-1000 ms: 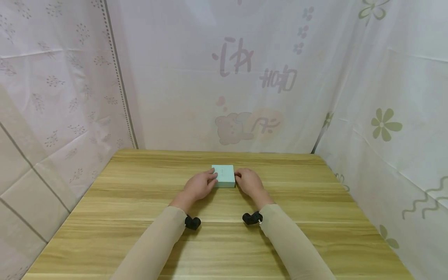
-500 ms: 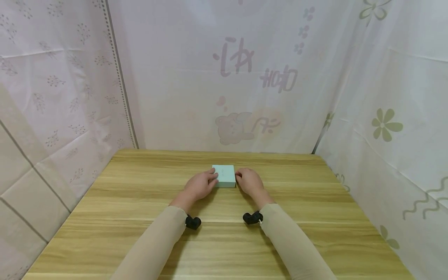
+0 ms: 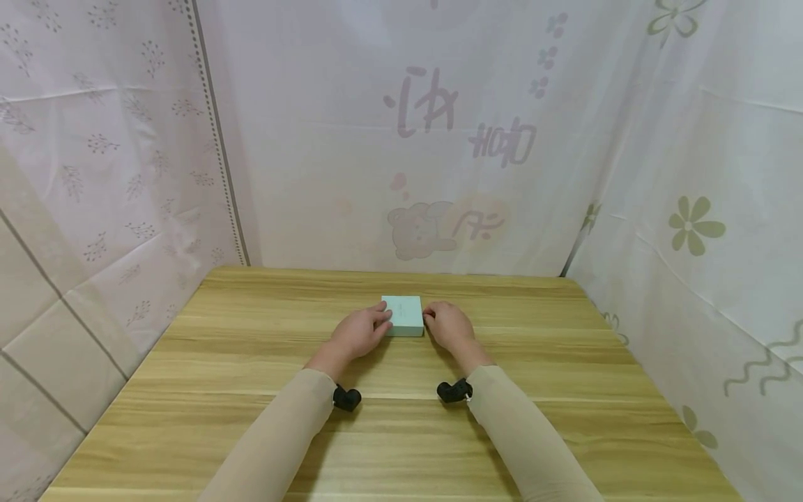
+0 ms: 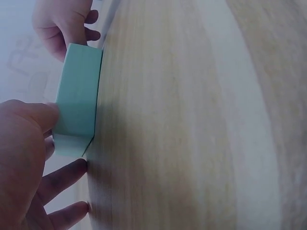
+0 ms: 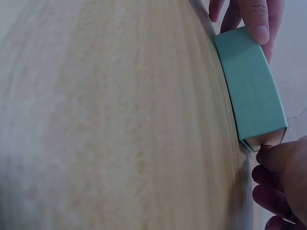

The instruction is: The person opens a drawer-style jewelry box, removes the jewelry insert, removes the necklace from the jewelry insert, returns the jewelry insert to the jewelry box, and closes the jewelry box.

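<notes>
A small mint-green box (image 3: pixel 403 315) lies flat on the wooden table, with faint lettering on its top. My left hand (image 3: pixel 359 332) holds its left end, the thumb on the front top edge in the left wrist view and other fingertips on the top. At the opposite end, my right hand (image 3: pixel 449 325) has curled fingers, thumb and forefinger pinched together against the end of the box. That end shows a recessed, brownish inner face in the right wrist view. Whatever small part lies between the fingertips is mostly hidden.
The wood-grain table (image 3: pixel 401 446) reaches back to a pale printed curtain (image 3: pixel 314 174). More patterned curtains hang along the left and right sides. A black wrist camera (image 3: pixel 347 398) sits on the left cuff and another black camera (image 3: pixel 454 391) on the right.
</notes>
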`<action>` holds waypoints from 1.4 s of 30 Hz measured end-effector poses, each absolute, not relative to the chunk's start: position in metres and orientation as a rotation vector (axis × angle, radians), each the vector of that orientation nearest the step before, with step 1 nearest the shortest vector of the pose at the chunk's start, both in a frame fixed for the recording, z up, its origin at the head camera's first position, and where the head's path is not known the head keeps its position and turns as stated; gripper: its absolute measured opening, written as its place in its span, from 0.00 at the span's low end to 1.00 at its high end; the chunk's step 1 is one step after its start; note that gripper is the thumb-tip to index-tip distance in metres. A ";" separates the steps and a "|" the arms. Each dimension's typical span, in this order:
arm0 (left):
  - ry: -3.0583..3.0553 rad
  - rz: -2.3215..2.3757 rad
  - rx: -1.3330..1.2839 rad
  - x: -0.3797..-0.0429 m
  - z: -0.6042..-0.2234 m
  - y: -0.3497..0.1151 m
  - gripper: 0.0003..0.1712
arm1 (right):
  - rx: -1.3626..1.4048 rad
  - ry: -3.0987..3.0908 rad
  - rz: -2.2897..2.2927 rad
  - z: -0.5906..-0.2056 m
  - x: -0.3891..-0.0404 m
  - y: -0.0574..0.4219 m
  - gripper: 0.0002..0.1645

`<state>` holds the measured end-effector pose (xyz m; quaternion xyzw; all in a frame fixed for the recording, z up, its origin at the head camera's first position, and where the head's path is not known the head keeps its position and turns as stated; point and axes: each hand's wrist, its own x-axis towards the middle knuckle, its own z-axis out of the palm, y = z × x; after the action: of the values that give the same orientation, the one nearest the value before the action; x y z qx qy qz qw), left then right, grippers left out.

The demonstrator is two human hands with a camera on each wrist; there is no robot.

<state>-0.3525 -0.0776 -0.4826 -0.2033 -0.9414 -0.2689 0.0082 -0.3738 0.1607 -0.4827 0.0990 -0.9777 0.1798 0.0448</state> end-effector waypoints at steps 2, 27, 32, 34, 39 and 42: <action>-2.948 -0.841 -0.632 -0.354 -0.484 -0.078 0.28 | 0.300 -2.989 0.549 -0.482 -0.375 0.161 0.13; -2.960 -0.829 -0.610 -0.354 -0.484 -0.078 0.28 | 0.266 -2.999 0.562 -0.484 -0.375 0.162 0.14; -2.945 -0.844 -0.615 -0.353 -0.484 -0.078 0.27 | 0.266 -3.001 0.550 -0.482 -0.374 0.162 0.14; -2.952 -0.840 -0.611 -0.353 -0.484 -0.078 0.27 | 0.264 -3.004 0.555 -0.481 -0.373 0.162 0.14; -2.964 -0.837 -0.601 -0.354 -0.484 -0.078 0.28 | 0.249 -3.014 0.560 -0.479 -0.372 0.162 0.14; -2.953 -0.845 -0.607 -0.353 -0.484 -0.078 0.27 | 0.249 -3.012 0.549 -0.480 -0.372 0.163 0.14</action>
<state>-0.3531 -0.0780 -0.4841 -0.1938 -0.9432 -0.2699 0.0052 -0.3724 0.1631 -0.4798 0.0811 -0.9800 0.1786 0.0349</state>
